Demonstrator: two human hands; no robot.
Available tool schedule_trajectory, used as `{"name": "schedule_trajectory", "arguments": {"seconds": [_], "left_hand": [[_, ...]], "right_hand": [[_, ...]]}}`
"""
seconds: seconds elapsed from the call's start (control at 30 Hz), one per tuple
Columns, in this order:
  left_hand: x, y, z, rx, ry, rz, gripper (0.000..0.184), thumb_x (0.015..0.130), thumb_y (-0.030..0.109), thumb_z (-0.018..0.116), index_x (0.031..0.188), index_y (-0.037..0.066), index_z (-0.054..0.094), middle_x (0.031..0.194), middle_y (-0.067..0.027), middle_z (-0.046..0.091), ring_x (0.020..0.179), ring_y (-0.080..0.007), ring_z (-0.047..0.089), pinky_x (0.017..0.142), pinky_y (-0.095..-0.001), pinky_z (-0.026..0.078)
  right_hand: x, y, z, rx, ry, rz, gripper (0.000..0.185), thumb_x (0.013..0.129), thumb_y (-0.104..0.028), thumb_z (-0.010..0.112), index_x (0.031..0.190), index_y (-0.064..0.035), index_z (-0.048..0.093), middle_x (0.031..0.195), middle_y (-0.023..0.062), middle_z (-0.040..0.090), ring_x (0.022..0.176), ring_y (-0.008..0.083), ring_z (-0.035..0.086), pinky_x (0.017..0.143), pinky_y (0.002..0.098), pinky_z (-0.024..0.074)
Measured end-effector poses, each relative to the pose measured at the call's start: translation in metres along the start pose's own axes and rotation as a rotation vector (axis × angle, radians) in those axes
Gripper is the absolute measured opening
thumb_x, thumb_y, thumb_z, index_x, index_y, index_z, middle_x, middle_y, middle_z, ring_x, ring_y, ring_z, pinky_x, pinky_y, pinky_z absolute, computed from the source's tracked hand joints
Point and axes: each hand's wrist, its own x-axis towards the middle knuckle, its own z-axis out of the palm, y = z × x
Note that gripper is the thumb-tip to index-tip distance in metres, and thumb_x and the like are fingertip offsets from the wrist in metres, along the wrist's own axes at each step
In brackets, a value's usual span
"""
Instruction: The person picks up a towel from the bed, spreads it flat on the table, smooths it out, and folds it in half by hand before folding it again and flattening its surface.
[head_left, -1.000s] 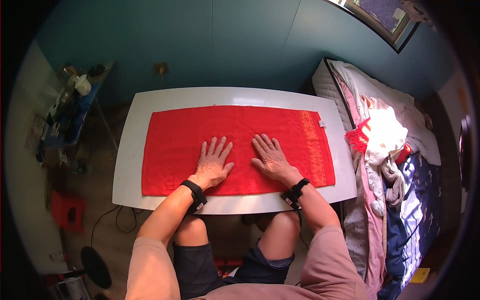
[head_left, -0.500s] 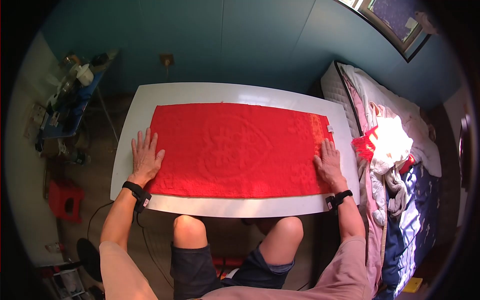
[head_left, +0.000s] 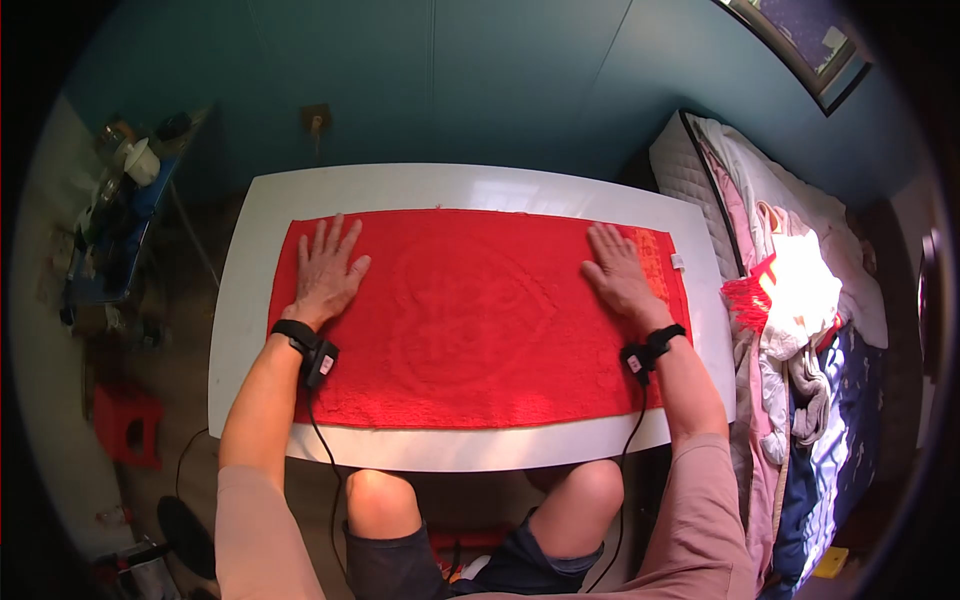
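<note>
A red towel (head_left: 470, 330) with a raised heart-shaped pattern lies spread out flat on a white table (head_left: 480, 450). Its right end carries an orange patterned band and a small white label. My left hand (head_left: 327, 270) rests palm down on the towel's upper left part, fingers spread. On the upper right part, just left of the orange band, my right hand (head_left: 622, 275) lies flat with its fingers stretched out. Neither hand grips the cloth. Both wrists wear black straps with small devices and cables.
A bed (head_left: 690, 170) with heaped bedding and clothes (head_left: 800, 290) stands along the table's right side. At the left is a small blue table (head_left: 135, 235) bearing a white pot (head_left: 141, 162) and other items. A red stool (head_left: 128, 425) sits on the floor below it.
Both hands have moved away from me, from the towel's left and right ends to its upper part, and inward. The camera view has shifted slightly.
</note>
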Motion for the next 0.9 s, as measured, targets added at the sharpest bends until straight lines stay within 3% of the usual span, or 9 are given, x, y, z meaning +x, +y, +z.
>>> {"name": "schedule_trajectory", "arguments": {"seconds": [0.1, 0.17, 0.43, 0.5, 0.67, 0.9], "left_hand": [[-0.006, -0.045, -0.005, 0.031, 0.044, -0.082, 0.067, 0.101, 0.048, 0.042, 0.159, 0.019, 0.026, 0.166, -0.0137, 0.017, 0.152, -0.0373, 0.012, 0.121, -0.0573, 0.005], [-0.007, -0.058, -0.006, -0.016, 0.055, -0.146, 0.066, 0.101, 0.048, 0.041, 0.158, 0.018, 0.027, 0.165, -0.0138, 0.019, 0.152, -0.0378, 0.013, 0.121, -0.0572, 0.005], [-0.004, -0.043, -0.018, 0.037, 0.015, -0.176, 0.066, 0.101, 0.047, 0.04, 0.157, 0.014, 0.027, 0.165, -0.0151, 0.017, 0.152, -0.0415, 0.008, 0.121, -0.0592, 0.005], [-0.002, -0.03, -0.025, 0.055, 0.001, -0.287, 0.068, 0.101, 0.046, 0.04, 0.158, 0.011, 0.025, 0.165, -0.0173, 0.015, 0.152, -0.0419, 0.006, 0.12, -0.0598, 0.004], [0.005, 0.038, -0.047, -0.055, 0.127, -0.091, 0.071, 0.1, 0.047, 0.041, 0.156, 0.005, 0.027, 0.165, -0.0192, 0.014, 0.152, -0.0423, 0.007, 0.121, -0.0576, 0.005], [0.043, 0.218, -0.023, -0.252, -0.05, 0.25, 0.076, 0.099, 0.052, 0.04, 0.156, 0.003, 0.026, 0.165, -0.0189, 0.015, 0.153, -0.0397, 0.009, 0.122, -0.0547, 0.005]], "right_hand": [[-0.018, 0.068, 0.001, 0.013, 0.057, 0.198, 0.068, 0.103, -0.046, 0.039, 0.158, -0.0085, 0.024, 0.165, 0.0116, 0.022, 0.154, 0.0278, 0.015, 0.123, 0.0481, 0.0076], [-0.023, 0.093, 0.006, -0.025, 0.062, 0.189, 0.068, 0.103, -0.046, 0.039, 0.158, -0.0083, 0.024, 0.165, 0.0121, 0.022, 0.153, 0.0282, 0.015, 0.123, 0.0482, 0.0084], [-0.022, 0.085, -0.007, -0.071, 0.058, 0.196, 0.069, 0.102, -0.048, 0.039, 0.157, -0.0069, 0.027, 0.164, 0.0139, 0.023, 0.152, 0.0306, 0.019, 0.122, 0.0479, 0.013], [-0.023, 0.076, -0.017, -0.098, 0.001, 0.234, 0.07, 0.101, -0.049, 0.04, 0.156, -0.0062, 0.028, 0.164, 0.0147, 0.023, 0.151, 0.0319, 0.021, 0.121, 0.0476, 0.0161], [-0.041, 0.093, -0.014, -0.027, 0.03, 0.21, 0.07, 0.101, -0.047, 0.042, 0.156, -0.0054, 0.028, 0.164, 0.0151, 0.024, 0.151, 0.0326, 0.021, 0.12, 0.0487, 0.0191], [-0.046, 0.108, 0.012, -0.046, 0.085, 0.218, 0.069, 0.101, -0.046, 0.042, 0.156, -0.0055, 0.029, 0.164, 0.0143, 0.024, 0.152, 0.0315, 0.018, 0.12, 0.0514, 0.0169]]}}
